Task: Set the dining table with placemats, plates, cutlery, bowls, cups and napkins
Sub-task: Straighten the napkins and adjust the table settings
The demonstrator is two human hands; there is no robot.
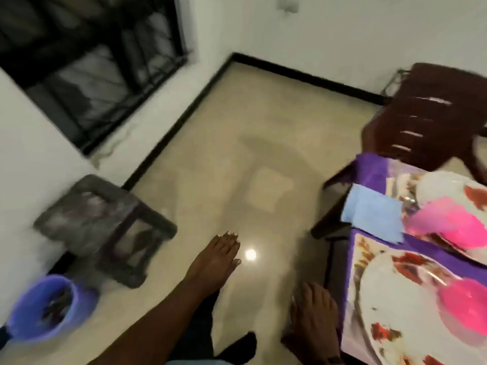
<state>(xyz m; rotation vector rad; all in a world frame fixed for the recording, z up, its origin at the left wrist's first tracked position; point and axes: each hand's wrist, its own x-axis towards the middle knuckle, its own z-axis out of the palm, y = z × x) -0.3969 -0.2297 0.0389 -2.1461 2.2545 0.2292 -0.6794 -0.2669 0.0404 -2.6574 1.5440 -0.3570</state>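
The frame is motion-blurred. The dining table, covered in purple, fills the right edge. Two white plates with red flower prints lie on placemats, the near plate and the far plate. A pink bowl sits on the near plate and another pink bowl on the far one. A light blue napkin lies between the settings. My left hand stretches out flat over the floor and holds nothing. My right hand hangs with fingers apart beside the table's near edge, holding nothing.
A dark brown plastic chair stands behind the table. A grey stool sits by the left wall, below a barred window. A purple bucket stands at lower left. Shiny beige floor lies between them.
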